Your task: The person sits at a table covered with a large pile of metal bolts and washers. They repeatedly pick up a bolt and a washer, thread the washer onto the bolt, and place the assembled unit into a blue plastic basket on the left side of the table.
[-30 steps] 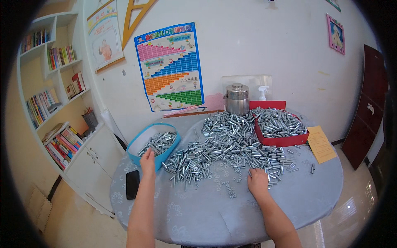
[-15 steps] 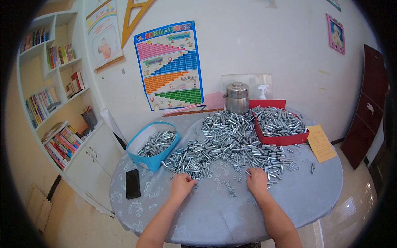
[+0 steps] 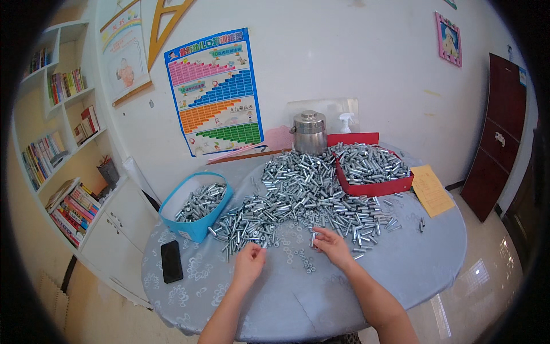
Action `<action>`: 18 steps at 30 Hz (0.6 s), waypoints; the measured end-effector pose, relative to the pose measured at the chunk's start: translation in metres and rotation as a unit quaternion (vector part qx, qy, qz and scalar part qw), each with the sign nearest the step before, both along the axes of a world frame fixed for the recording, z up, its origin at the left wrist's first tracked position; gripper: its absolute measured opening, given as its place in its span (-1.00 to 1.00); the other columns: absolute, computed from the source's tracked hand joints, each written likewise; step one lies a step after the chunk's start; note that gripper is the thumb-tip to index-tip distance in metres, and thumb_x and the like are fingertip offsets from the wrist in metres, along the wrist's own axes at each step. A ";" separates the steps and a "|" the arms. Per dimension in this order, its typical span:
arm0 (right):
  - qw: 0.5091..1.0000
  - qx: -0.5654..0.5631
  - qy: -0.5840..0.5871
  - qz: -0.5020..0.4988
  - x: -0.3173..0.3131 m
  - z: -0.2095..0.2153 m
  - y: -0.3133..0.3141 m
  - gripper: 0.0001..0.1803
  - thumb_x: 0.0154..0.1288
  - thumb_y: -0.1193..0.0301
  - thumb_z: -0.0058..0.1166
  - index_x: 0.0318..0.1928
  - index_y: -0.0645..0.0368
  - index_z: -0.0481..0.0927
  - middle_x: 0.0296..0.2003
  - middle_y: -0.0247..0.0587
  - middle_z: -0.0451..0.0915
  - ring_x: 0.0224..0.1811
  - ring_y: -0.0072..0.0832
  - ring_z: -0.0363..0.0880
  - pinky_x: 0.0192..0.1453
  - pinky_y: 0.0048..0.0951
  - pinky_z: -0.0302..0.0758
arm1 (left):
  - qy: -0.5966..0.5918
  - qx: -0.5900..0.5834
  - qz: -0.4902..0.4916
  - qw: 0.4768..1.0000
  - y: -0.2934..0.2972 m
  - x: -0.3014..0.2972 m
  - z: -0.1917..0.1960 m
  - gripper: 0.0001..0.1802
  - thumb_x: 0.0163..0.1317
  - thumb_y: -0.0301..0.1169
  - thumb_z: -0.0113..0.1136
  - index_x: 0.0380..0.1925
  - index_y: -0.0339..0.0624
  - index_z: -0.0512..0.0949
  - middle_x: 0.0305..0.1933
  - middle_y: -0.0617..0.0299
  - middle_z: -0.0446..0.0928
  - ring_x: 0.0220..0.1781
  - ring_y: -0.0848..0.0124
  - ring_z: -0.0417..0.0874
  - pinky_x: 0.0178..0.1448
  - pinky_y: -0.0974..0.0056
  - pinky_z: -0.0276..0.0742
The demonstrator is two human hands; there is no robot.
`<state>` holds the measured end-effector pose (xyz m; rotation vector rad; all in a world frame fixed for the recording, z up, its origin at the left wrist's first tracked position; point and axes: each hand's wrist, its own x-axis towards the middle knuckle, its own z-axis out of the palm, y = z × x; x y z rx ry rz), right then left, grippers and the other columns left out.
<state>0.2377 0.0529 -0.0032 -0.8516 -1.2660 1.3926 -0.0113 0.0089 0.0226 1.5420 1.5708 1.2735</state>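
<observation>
A big heap of shiny metal bolts (image 3: 298, 186) is spread over the table's middle. My right hand (image 3: 333, 247) is at the near edge of the heap, thumb and fingers pinching one upright bolt (image 3: 313, 238). To its left, my left hand (image 3: 250, 264) is beside the heap's near left edge. Its fingers are pressed together, and whatever they hold is too small or hidden to name. Between the hands, small ring-shaped nuts or washers (image 3: 307, 264) lie loose on the grey tablecloth.
A blue fabric bin (image 3: 197, 230) with bolts stands left, a red box (image 3: 378, 188) with bolts back right. Behind the heap is a steel lidded pot (image 3: 310, 135). A black phone (image 3: 171, 262) lies left; yellow paper (image 3: 431, 192) lies right. Bookshelves line the left wall.
My right hand has lifted from the heap's near right edge and come inward with a bolt. The left hand stays near the heap's edge, its fingers turned more upward. The view has shifted slightly.
</observation>
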 end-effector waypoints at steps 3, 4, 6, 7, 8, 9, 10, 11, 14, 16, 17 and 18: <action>0.998 -0.035 0.025 0.037 -0.001 0.002 -0.003 -0.63 0.15 0.48 0.05 0.00 0.18 0.41 -0.27 -0.28 0.53 -0.26 -0.58 0.51 -0.21 -0.62 0.42 | -0.124 -0.015 -0.100 0.987 -0.003 0.018 -0.009 -0.89 0.14 -0.42 0.06 -0.45 -0.25 0.42 -0.61 0.34 0.43 -0.54 0.62 0.41 -0.45 0.49 0.30; 0.998 -0.039 0.034 0.037 -0.003 0.004 -0.004 -0.64 0.15 0.47 0.05 -0.01 0.19 0.41 -0.26 -0.27 0.54 -0.25 -0.57 0.51 -0.21 -0.62 0.42 | -0.152 -0.017 -0.121 0.981 -0.006 0.024 -0.011 -0.90 0.16 -0.43 0.05 -0.44 -0.24 0.42 -0.60 0.37 0.42 -0.53 0.65 0.40 -0.43 0.53 0.28; 0.997 -0.049 0.052 0.036 -0.007 0.009 -0.010 -0.66 0.15 0.46 0.05 -0.03 0.22 0.41 -0.24 -0.24 0.54 -0.23 -0.56 0.52 -0.21 -0.61 0.42 | -0.163 -0.028 -0.122 0.979 -0.011 0.028 -0.014 -0.89 0.16 -0.42 0.05 -0.42 -0.25 0.43 -0.56 0.38 0.43 -0.52 0.65 0.40 -0.41 0.54 0.29; 0.997 -0.051 0.054 0.038 -0.008 0.010 -0.011 -0.67 0.15 0.46 0.05 -0.04 0.23 0.42 -0.24 -0.24 0.55 -0.23 -0.55 0.52 -0.21 -0.60 0.42 | -0.160 -0.042 -0.117 0.979 -0.014 0.029 -0.016 -0.88 0.16 -0.42 0.06 -0.41 -0.26 0.43 -0.55 0.38 0.43 -0.51 0.64 0.40 -0.41 0.54 0.29; 0.996 -0.052 0.055 0.039 -0.009 0.011 -0.012 -0.68 0.15 0.46 0.05 -0.05 0.24 0.42 -0.24 -0.23 0.55 -0.22 -0.55 0.53 -0.20 -0.59 0.41 | -0.157 -0.055 -0.111 0.980 -0.015 0.030 -0.018 -0.88 0.16 -0.43 0.06 -0.40 -0.26 0.43 -0.55 0.37 0.43 -0.51 0.64 0.40 -0.41 0.54 0.30; 0.996 -0.055 0.058 0.042 -0.011 0.012 -0.013 -0.69 0.16 0.46 0.05 -0.07 0.25 0.42 -0.24 -0.23 0.55 -0.22 -0.55 0.53 -0.19 -0.59 0.41 | -0.159 -0.053 -0.115 0.979 -0.015 0.030 -0.020 -0.88 0.16 -0.42 0.06 -0.40 -0.26 0.44 -0.55 0.37 0.43 -0.51 0.64 0.40 -0.41 0.54 0.30; 0.996 -0.055 0.050 0.042 -0.012 0.012 -0.015 -0.69 0.16 0.46 0.05 -0.07 0.25 0.42 -0.24 -0.23 0.55 -0.22 -0.54 0.53 -0.18 -0.59 0.41 | -0.161 -0.050 -0.118 0.979 -0.016 0.029 -0.022 -0.88 0.16 -0.42 0.07 -0.39 -0.26 0.44 -0.54 0.37 0.43 -0.50 0.64 0.40 -0.41 0.54 0.30; 0.997 -0.055 0.043 0.042 -0.013 0.012 -0.016 -0.70 0.16 0.47 0.05 -0.08 0.25 0.42 -0.24 -0.22 0.55 -0.22 -0.54 0.53 -0.17 -0.58 0.41 | -0.163 -0.047 -0.121 0.978 -0.016 0.028 -0.024 -0.87 0.16 -0.42 0.07 -0.38 -0.26 0.44 -0.54 0.37 0.43 -0.50 0.64 0.39 -0.41 0.54 0.30; 0.997 -0.043 0.035 0.049 -0.018 0.011 -0.018 -0.72 0.15 0.50 0.04 -0.09 0.25 0.42 -0.25 -0.21 0.55 -0.22 -0.55 0.52 -0.18 -0.61 0.42 | -0.153 -0.027 -0.131 0.979 -0.017 0.027 -0.025 -0.88 0.16 -0.42 0.07 -0.38 -0.26 0.45 -0.53 0.37 0.43 -0.49 0.64 0.39 -0.41 0.54 0.29; 0.997 -0.039 0.037 0.050 -0.019 0.010 -0.019 -0.73 0.15 0.52 0.03 -0.10 0.26 0.43 -0.25 -0.21 0.55 -0.22 -0.56 0.52 -0.19 -0.62 0.41 | -0.153 -0.037 -0.135 0.978 -0.018 0.029 -0.022 -0.88 0.16 -0.42 0.07 -0.39 -0.26 0.45 -0.53 0.38 0.42 -0.49 0.64 0.38 -0.40 0.54 0.29; 0.997 -0.040 0.040 0.049 -0.020 0.008 -0.019 -0.73 0.15 0.52 0.03 -0.10 0.26 0.43 -0.25 -0.22 0.55 -0.22 -0.57 0.52 -0.19 -0.63 0.41 | -0.153 -0.041 -0.136 0.978 -0.019 0.030 -0.022 -0.88 0.16 -0.42 0.07 -0.39 -0.26 0.46 -0.53 0.38 0.42 -0.49 0.65 0.38 -0.40 0.54 0.29; 0.997 -0.040 0.043 0.050 -0.021 0.007 -0.019 -0.74 0.16 0.52 0.03 -0.11 0.26 0.43 -0.24 -0.22 0.55 -0.22 -0.57 0.52 -0.19 -0.63 0.40 | -0.153 -0.038 -0.135 0.978 -0.018 0.030 -0.023 -0.88 0.16 -0.42 0.07 -0.39 -0.26 0.46 -0.53 0.39 0.42 -0.49 0.65 0.38 -0.40 0.54 0.28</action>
